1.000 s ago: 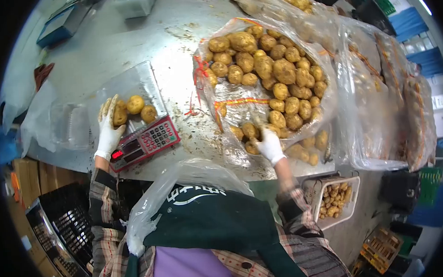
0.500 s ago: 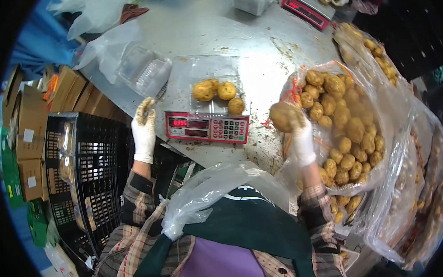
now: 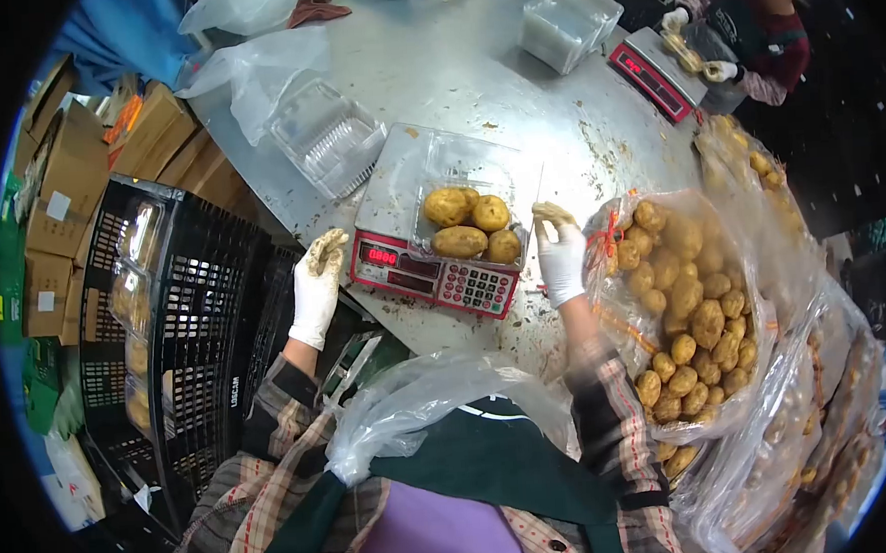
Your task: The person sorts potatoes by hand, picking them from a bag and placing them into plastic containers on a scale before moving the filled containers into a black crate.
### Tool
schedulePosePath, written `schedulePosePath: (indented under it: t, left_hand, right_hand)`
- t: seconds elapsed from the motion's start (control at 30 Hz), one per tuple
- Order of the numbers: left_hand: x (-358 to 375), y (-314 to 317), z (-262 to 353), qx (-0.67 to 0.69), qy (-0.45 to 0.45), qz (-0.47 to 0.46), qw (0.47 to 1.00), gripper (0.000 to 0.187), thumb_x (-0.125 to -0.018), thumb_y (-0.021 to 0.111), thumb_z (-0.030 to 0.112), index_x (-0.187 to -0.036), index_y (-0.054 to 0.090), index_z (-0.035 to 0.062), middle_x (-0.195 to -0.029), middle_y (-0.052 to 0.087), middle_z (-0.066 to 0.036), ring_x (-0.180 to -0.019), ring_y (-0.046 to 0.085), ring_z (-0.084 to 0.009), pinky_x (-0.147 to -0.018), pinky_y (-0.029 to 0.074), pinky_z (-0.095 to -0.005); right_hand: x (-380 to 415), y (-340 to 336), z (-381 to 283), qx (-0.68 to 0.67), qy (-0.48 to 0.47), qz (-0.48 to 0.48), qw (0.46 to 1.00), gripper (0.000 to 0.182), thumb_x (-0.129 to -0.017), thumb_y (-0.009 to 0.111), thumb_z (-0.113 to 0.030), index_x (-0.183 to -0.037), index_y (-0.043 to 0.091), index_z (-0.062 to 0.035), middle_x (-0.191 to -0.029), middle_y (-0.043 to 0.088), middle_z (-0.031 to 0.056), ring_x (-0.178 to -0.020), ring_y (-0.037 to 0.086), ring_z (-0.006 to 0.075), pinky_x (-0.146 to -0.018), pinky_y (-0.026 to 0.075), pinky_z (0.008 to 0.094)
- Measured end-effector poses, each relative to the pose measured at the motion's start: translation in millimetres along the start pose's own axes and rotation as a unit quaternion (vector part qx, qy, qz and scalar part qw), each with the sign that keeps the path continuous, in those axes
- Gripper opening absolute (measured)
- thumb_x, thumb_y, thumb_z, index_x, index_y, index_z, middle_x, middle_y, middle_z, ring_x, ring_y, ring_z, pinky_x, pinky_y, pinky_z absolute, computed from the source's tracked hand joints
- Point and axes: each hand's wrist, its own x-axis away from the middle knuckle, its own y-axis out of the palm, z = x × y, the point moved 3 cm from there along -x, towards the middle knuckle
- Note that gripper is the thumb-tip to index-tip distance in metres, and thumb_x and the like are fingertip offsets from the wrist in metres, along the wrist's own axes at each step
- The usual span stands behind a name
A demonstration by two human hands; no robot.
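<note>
A clear plastic tray (image 3: 506,178) holding several potatoes (image 3: 459,242) rests on a red electronic scale (image 3: 403,275) with lit red digits. To the right of the tray, my right hand (image 3: 560,245), in a dirty white glove, is empty with its fingers apart. My left hand (image 3: 318,283), gloved too, hovers left of the scale; its fingers are curled and pressed together, and anything between them is too small to name. An open bag of potatoes (image 3: 706,318) lies to the right of my right hand.
Empty clear trays (image 3: 328,142) lie behind my left hand. More stacked trays (image 3: 570,24) stand at the back. A black crate (image 3: 200,319) with packed potatoes is at the left. A co-worker (image 3: 751,30) handles potatoes by a second scale (image 3: 653,75) at the back right.
My right hand has moved left from the bag and let go of a large potato. The tray now holds more potatoes, and the display has changed. The view has shifted.
</note>
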Motion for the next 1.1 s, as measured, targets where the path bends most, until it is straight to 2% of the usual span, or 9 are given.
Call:
schedulePosePath:
  t: [0.13,0.4,0.43,0.5,0.63,0.77,0.83,1.0,1.1]
  left_hand:
    - [3,0,-10,0.060,-0.051,-0.002,0.997,0.025,-0.095,0.051,0.005,-0.117,0.056,-0.0050,-0.105,0.066,-0.010,-0.100,0.060,-0.0147,-0.092,0.044,-0.0258]
    - [-11,14,-9,0.103,-0.071,-0.023,0.992,0.028,-0.096,0.049,0.011,-0.121,0.054,-0.0008,-0.104,0.066,-0.009,-0.094,0.061,-0.0130,-0.083,0.047,-0.0245]
    - [-12,15,-8,0.101,-0.087,-0.037,0.990,0.029,-0.096,0.049,0.014,-0.122,0.054,0.0009,-0.104,0.066,-0.008,-0.093,0.061,-0.0125,-0.081,0.047,-0.0242]
    - [-13,24,-17,0.102,-0.146,-0.111,0.978,0.034,-0.098,0.047,0.019,-0.127,0.048,0.0013,-0.102,0.065,-0.009,-0.090,0.062,-0.0155,-0.077,0.050,-0.0247]
    - [0,51,-1,0.202,-0.257,-0.258,0.909,0.050,-0.099,0.040,0.040,-0.132,0.040,0.0021,-0.107,0.062,-0.015,-0.092,0.063,-0.0228,-0.084,0.051,-0.0328]
    - [-4,65,9,0.267,-0.302,-0.243,0.882,0.031,-0.098,0.047,0.030,-0.114,0.050,0.0038,-0.100,0.064,-0.016,-0.087,0.066,-0.0227,-0.077,0.054,-0.0313]
    - [-5,71,3,0.240,-0.293,-0.222,0.898,0.022,-0.097,0.050,0.024,-0.105,0.052,0.0038,-0.097,0.064,-0.016,-0.085,0.066,-0.0238,-0.076,0.055,-0.0328]
    - [-5,83,-16,0.254,-0.335,-0.155,0.894,0.002,-0.089,0.056,0.005,-0.088,0.055,0.0041,-0.087,0.063,-0.014,-0.077,0.066,-0.0253,-0.073,0.057,-0.0395]
    - [-6,88,-25,0.253,-0.351,-0.108,0.895,0.004,-0.087,0.054,0.003,-0.084,0.054,0.0053,-0.078,0.060,-0.011,-0.063,0.063,-0.0236,-0.070,0.058,-0.0425]
  right_hand:
    - [-22,-4,28,-0.100,0.225,-0.008,0.969,0.020,-0.088,0.062,-0.012,-0.102,0.066,0.0016,-0.100,0.067,0.0121,-0.095,0.061,0.0163,-0.086,0.047,0.0285]
    - [-61,37,24,-0.093,0.218,-0.113,0.965,0.043,-0.092,0.057,-0.019,-0.127,0.048,0.0043,-0.124,0.056,0.0200,-0.117,0.053,0.0234,-0.098,0.042,0.0318]
    - [-60,40,26,-0.205,0.225,-0.090,0.948,0.044,-0.092,0.056,-0.020,-0.128,0.047,0.0041,-0.125,0.055,0.0203,-0.118,0.052,0.0231,-0.099,0.041,0.0325]
    - [-59,46,29,-0.417,0.229,-0.037,0.879,0.046,-0.094,0.055,-0.021,-0.131,0.044,0.0035,-0.127,0.053,0.0208,-0.119,0.051,0.0226,-0.100,0.040,0.0339]
    - [-48,-7,-26,-0.299,0.181,-0.074,0.934,0.045,-0.095,0.054,-0.021,-0.131,0.044,0.0032,-0.121,0.058,0.0186,-0.114,0.055,0.0223,-0.097,0.044,0.0337]
    - [15,-16,-9,-0.060,0.209,-0.163,0.962,0.054,-0.083,0.070,-0.016,-0.126,0.048,0.0069,-0.111,0.062,0.0155,-0.098,0.059,0.0175,-0.085,0.049,0.0294]
    - [42,-12,10,-0.209,0.314,-0.195,0.905,0.036,-0.085,0.066,-0.010,-0.114,0.055,0.0085,-0.087,0.066,0.0101,-0.079,0.063,0.0148,-0.073,0.052,0.0264]
    - [51,-3,-4,-0.368,0.473,-0.146,0.787,0.018,-0.085,0.062,-0.002,-0.101,0.056,0.0041,-0.085,0.063,0.0100,-0.069,0.063,0.0151,-0.066,0.055,0.0265]
    - [47,6,4,-0.335,0.442,-0.162,0.816,0.008,-0.084,0.058,0.001,-0.091,0.054,-0.0011,-0.082,0.059,0.0061,-0.069,0.060,0.0129,-0.066,0.052,0.0257]
